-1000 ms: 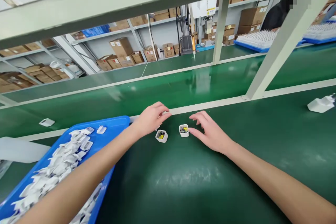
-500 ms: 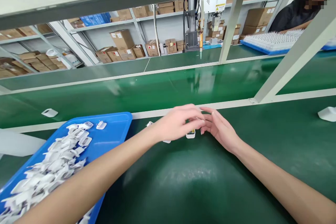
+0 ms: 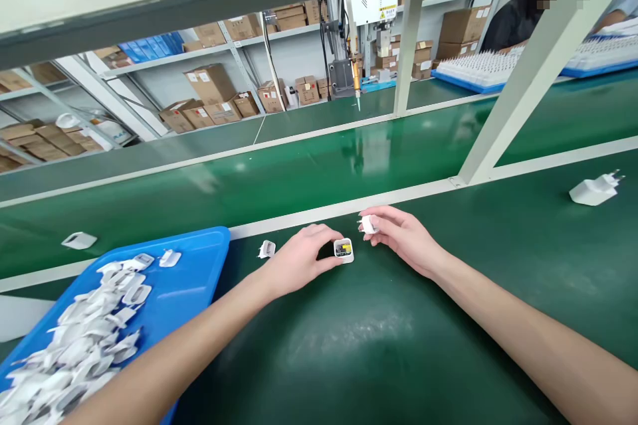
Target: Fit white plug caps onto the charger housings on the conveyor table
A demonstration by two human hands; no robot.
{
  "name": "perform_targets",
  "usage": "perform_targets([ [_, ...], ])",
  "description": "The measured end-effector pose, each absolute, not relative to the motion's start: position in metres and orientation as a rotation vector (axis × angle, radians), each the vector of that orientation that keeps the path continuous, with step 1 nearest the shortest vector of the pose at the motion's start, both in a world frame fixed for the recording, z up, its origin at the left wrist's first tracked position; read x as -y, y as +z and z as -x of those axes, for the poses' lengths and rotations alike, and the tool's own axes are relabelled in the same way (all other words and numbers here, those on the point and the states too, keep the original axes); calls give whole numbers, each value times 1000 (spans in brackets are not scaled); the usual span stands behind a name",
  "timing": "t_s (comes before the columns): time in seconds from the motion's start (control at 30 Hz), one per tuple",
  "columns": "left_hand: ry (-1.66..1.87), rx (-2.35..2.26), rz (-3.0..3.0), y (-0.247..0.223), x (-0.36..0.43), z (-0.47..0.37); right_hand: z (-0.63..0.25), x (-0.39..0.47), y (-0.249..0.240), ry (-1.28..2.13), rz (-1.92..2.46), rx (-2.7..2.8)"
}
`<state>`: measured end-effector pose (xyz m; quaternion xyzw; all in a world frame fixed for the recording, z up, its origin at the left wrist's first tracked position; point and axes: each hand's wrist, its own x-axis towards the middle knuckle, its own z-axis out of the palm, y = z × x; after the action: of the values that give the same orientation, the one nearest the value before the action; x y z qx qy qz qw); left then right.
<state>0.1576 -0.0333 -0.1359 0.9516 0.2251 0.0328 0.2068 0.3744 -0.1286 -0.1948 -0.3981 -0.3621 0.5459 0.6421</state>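
Observation:
My left hand (image 3: 299, 259) has its thumb and index finger at the left side of a white charger housing (image 3: 347, 259) on the green table. The housing's open end faces up, showing circuit parts and a yellow component inside. My right hand (image 3: 399, 232), just to the right, pinches a white plug cover (image 3: 369, 224) with metal pins pointing left. Left of my left hand lies another plug cover (image 3: 268, 250). The blue tray (image 3: 199, 279) holds a heap of white plug covers (image 3: 94, 325).
A white charger with two pins (image 3: 594, 190) lies far right. On the green conveyor belt (image 3: 209, 186) rests a white housing (image 3: 80, 240). A slanted metal post (image 3: 528, 73) rises at the right. Behind the belt stand a dispensing machine (image 3: 349, 66), white-filled trays (image 3: 478, 70) and a person.
My hands have moved apart. The left now grips the housing's side, and the plug cover shows in my right fingers. The view has swung right, shifting the scene left.

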Motion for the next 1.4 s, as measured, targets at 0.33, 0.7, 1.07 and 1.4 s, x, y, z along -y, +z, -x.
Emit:
perform_targets([
  [0.33, 253, -665, -2493, -152, 56, -204, -374, 134, -187, 1103, 906, 835],
  [0.7, 341, -714, -2390, -165, 53, -203, -383, 136, -192, 1233, 1246, 1175],
  [1.07, 370, -689, -2443, -170, 52, -204, -381, 144, -178, 563, 1537, 1664],
  [1.4, 386, -703, -2393, -174, 50, -204, -390, 144, -170, 392, 1504, 1732],
])
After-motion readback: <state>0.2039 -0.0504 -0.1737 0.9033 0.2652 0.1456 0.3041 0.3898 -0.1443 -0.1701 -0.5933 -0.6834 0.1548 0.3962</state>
